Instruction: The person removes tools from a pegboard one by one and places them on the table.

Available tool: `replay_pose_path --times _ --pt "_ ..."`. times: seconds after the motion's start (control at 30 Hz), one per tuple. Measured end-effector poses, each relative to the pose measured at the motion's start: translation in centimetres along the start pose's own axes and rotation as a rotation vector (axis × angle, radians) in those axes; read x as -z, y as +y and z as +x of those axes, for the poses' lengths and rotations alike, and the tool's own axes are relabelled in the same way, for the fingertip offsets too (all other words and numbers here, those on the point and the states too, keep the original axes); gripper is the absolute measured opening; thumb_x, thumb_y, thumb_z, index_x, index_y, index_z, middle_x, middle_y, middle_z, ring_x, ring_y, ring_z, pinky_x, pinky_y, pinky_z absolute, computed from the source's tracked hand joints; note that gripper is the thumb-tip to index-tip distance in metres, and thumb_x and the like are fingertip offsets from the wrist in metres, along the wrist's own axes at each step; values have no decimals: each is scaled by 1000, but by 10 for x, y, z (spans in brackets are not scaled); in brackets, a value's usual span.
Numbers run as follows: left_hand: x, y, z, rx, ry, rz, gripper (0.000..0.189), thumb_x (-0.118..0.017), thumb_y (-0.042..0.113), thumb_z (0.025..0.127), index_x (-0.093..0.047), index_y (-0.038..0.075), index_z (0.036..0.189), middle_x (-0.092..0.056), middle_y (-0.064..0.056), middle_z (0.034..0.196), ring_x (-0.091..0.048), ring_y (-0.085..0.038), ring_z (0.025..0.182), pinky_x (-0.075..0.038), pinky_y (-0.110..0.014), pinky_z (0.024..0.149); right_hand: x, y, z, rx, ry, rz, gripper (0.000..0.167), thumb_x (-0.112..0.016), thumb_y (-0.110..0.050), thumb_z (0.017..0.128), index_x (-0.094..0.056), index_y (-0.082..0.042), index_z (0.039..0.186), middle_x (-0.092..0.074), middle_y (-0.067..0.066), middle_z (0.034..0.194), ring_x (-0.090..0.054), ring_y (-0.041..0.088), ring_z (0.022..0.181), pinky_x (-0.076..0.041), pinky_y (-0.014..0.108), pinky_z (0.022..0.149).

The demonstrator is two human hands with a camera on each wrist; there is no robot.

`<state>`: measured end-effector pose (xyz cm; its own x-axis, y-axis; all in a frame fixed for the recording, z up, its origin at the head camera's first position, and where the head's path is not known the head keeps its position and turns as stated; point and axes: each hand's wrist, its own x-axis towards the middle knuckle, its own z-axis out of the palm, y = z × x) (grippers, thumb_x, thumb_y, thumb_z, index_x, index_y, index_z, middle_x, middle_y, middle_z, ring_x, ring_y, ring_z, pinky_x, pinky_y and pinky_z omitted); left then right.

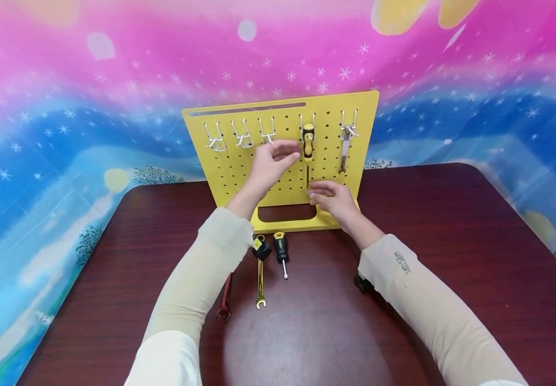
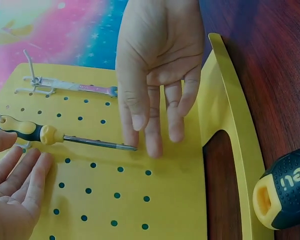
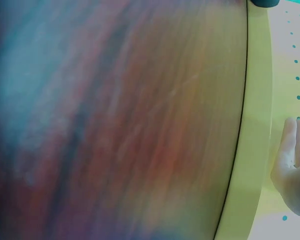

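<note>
behind everything, a pink and blue cloth (image 1: 90, 69) with snowflakes makes the background. in front of it is the dark red-brown table (image 1: 451, 214), and on this table stands the yellow pegboard (image 1: 287, 198), which has rows of small holes. both my arms reach toward it in pale sleeves, the left sleeve (image 1: 210, 257) and the right sleeve (image 1: 422, 289).

my left hand (image 1: 273, 162) is near the handle of the hanging screwdriver (image 1: 308, 142), with the thumb and the fingers loosely spread; whether they touch the handle, i cannot tell. my right hand (image 1: 336, 201) is lower, beside the tip of the shaft, its fingers relaxed and a little bent; here also i cannot tell if there is contact. this screwdriver, yellow and black, hangs by the end of its handle from a white hook, with its shaft pointing down.

to the right of it, a silver wrench (image 1: 345, 150) hangs on another hook. on the table, before the board, lie a gold wrench (image 1: 261, 281), a red wrench (image 1: 226, 300) partly covered by my left sleeve, and a short screwdriver (image 1: 282, 252) with black and yellow handle. the smallest are three white hooks (image 1: 216, 143) at the board's left side.
</note>
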<state>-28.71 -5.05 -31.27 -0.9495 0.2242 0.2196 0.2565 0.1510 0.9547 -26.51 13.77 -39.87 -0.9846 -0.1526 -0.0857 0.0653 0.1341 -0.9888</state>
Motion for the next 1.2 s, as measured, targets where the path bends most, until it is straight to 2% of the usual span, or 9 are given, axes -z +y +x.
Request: replay_pose_path --times 0.33,0.53,0.6,0.73,0.8,0.93,1.03,1.1,1.2 --pt "-9 1 3 -18 -6 -14 33 -67 6 94 -63 0 126 -67 -17 126 -66 -27 116 -54 -27 97 -2 -4 0 -17 3 11 39 -62 -17 98 -58 -6 135 -64 19 131 -67 14 92 -49 42 96" --pt "-12 0 7 -27 -3 -26 35 -68 5 92 -62 -1 126 -67 -19 125 -66 -29 115 -54 -27 98 -2 -4 0 -21 10 30 38 -63 -17 97 -59 -3 133 -72 0 107 -67 12 88 -49 44 97" --pt "-13 -1 7 -25 0 -24 35 -68 5 92 -62 -1 126 -67 -19 124 -66 -29 115 -54 -26 98 -1 -3 0 -18 9 32 38 -63 -17 98 -59 -2 132 -73 2 110 -67 11 87 -49 45 98" --pt "-15 -1 8 -26 2 -15 36 -69 7 93 -62 -1 127 -67 -19 125 -66 -29 116 -53 -27 98 -1 -3 0 -2 -1 22 37 -62 -18 99 -59 1 130 -67 16 129 -67 9 87 -48 48 102" --pt "-16 0 8 -26 4 -10 36 -69 9 93 -62 -1 127 -67 -19 125 -66 -28 116 -53 -27 99 0 -3 -2 5 4 13 36 -62 -19 99 -60 1 128 -65 18 131 -67 9 88 -48 49 102" --pt "-17 2 9 -32 13 -2 34 -68 9 94 -62 0 126 -68 -18 124 -66 -26 115 -54 -25 97 0 -5 -4 16 25 9 33 -63 -19 98 -62 1 125 -76 3 106 -66 6 83 -49 47 97" --pt "-17 3 9 -30 27 -1 33 -68 9 93 -63 1 125 -69 -16 123 -67 -23 113 -53 -23 96 0 -5 -5 27 28 4 33 -64 -18 98 -63 2 124 -73 -14 86 -66 4 79 -50 44 93" --pt "-18 3 9 -32 33 -3 32 -68 9 93 -63 1 124 -69 -16 121 -67 -22 112 -54 -23 96 0 -5 -6 32 26 -7 33 -63 -18 98 -64 2 124 -71 -18 82 -66 3 79 -50 43 91" --pt "-18 4 9 -28 35 -7 33 -69 9 93 -63 1 125 -69 -16 121 -67 -23 112 -54 -24 96 0 -6 -7 33 25 -28 33 -63 -19 98 -65 1 124 -71 -18 84 -67 7 82 -49 44 92"
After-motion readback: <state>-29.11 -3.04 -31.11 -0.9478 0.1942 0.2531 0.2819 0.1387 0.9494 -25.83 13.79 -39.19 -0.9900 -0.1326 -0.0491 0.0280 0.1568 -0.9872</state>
